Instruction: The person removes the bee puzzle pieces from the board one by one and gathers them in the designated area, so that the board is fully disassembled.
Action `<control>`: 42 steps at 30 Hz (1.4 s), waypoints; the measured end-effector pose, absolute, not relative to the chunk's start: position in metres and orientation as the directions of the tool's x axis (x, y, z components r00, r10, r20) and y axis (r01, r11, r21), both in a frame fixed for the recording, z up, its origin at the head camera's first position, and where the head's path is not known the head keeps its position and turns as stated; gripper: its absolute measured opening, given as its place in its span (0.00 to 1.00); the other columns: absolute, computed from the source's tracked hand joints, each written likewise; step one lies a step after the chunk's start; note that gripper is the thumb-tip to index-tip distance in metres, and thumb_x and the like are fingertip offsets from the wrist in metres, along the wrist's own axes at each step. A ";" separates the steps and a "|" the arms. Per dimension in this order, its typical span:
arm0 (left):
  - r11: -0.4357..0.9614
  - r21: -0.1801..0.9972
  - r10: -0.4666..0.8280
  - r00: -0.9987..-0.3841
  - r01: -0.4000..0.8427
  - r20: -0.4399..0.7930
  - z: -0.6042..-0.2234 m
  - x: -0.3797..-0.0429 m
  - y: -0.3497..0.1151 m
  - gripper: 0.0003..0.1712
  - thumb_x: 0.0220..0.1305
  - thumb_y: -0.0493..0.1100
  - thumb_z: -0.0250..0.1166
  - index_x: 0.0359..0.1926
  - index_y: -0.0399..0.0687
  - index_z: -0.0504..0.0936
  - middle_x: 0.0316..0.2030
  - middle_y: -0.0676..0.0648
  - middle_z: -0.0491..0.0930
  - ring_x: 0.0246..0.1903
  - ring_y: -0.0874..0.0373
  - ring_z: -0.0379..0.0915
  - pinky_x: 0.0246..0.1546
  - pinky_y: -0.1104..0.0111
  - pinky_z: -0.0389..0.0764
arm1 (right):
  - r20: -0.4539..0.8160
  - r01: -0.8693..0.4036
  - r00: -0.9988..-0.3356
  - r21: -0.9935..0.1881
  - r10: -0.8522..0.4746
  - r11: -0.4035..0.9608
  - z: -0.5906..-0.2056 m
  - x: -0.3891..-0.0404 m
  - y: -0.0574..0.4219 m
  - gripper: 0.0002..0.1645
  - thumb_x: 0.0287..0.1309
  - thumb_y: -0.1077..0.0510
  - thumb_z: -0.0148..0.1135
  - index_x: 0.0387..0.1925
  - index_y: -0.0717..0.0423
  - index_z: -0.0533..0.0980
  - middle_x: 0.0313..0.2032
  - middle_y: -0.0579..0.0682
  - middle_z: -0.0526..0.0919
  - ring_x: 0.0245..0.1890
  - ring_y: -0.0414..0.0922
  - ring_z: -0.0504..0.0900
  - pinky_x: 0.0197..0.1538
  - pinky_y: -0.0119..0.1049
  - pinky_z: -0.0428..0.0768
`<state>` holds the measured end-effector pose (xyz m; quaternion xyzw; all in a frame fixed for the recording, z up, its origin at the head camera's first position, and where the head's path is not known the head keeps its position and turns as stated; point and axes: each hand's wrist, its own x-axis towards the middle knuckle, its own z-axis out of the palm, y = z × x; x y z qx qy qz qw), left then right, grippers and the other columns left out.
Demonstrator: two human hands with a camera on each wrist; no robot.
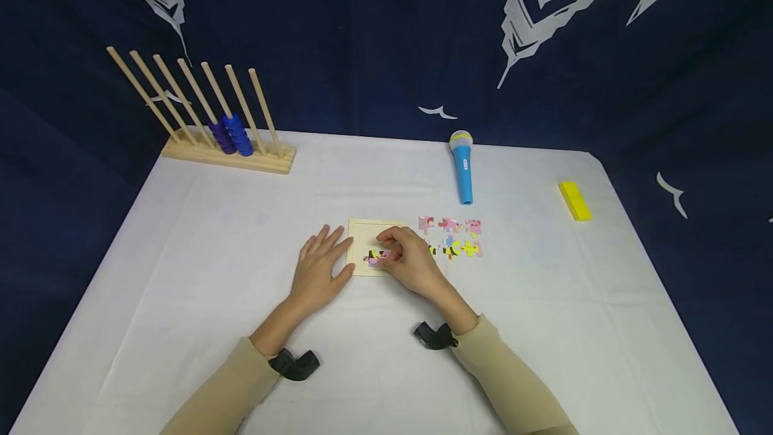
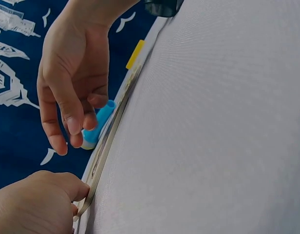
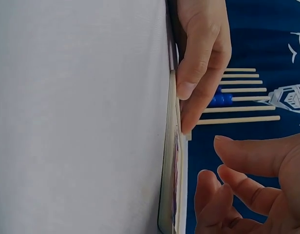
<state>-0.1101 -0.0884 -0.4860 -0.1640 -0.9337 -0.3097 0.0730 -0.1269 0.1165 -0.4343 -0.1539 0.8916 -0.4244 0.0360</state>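
A shallow wooden puzzle tray (image 1: pixel 366 228) lies on the white table, with joined jigsaw pieces (image 1: pixel 373 258) in its lower part. My left hand (image 1: pixel 318 269) rests flat at the tray's left side, fingers spread; in the left wrist view its thumb touches the rim. Over the tray's right half hovers my right hand (image 1: pixel 413 262), its fingers loosely bent. Nothing shows between thumb and fingers in the right wrist view. Beyond that hand lie loose jigsaw pieces, among them a pink one (image 1: pixel 474 227) and a yellow one (image 1: pixel 470 248). The right hand hides part of the tray.
A blue toy microphone (image 1: pixel 463 173) lies behind the loose pieces. At the back left stands a wooden peg stand (image 1: pixel 266 162) with blue and purple beads (image 1: pixel 240 136). A yellow block (image 1: pixel 575 201) lies at the right. Patterned dark cloth (image 1: pixel 386 39) hangs behind the table.
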 end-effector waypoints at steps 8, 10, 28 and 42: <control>0.745 0.565 0.262 -0.934 0.355 0.242 -0.486 -0.110 -0.088 0.28 0.62 0.45 0.64 0.62 0.41 0.76 0.69 0.38 0.66 0.74 0.40 0.51 0.72 0.44 0.49 | 0.054 -0.231 -0.953 -0.767 -0.298 0.598 -0.440 -0.127 0.115 0.19 0.49 0.68 0.71 0.45 0.61 0.79 0.40 0.56 0.80 0.29 0.41 0.76 0.34 0.30 0.74; 0.743 0.567 0.262 -0.934 0.355 0.242 -0.487 -0.110 -0.088 0.28 0.62 0.45 0.64 0.62 0.41 0.76 0.69 0.38 0.66 0.74 0.40 0.51 0.72 0.44 0.49 | 0.054 -0.229 -0.954 -0.768 -0.296 0.598 -0.442 -0.128 0.115 0.19 0.49 0.68 0.71 0.45 0.60 0.79 0.39 0.55 0.80 0.29 0.40 0.76 0.34 0.29 0.74; 0.749 0.558 0.261 -0.933 0.358 0.248 -0.488 -0.110 -0.087 0.28 0.62 0.45 0.64 0.62 0.41 0.76 0.69 0.38 0.66 0.73 0.40 0.51 0.72 0.44 0.49 | 0.081 -0.275 -0.948 -0.695 -0.307 0.664 -0.449 -0.127 0.112 0.19 0.48 0.68 0.71 0.44 0.60 0.79 0.37 0.53 0.79 0.28 0.39 0.74 0.33 0.29 0.72; 0.743 0.560 0.261 -0.929 0.367 0.262 -0.489 -0.110 -0.088 0.28 0.62 0.45 0.65 0.62 0.41 0.77 0.68 0.38 0.67 0.73 0.40 0.52 0.71 0.44 0.50 | 0.052 -0.289 -0.942 -0.623 -0.330 0.727 -0.450 -0.126 0.111 0.16 0.51 0.67 0.70 0.44 0.58 0.80 0.34 0.50 0.76 0.29 0.39 0.71 0.30 0.28 0.69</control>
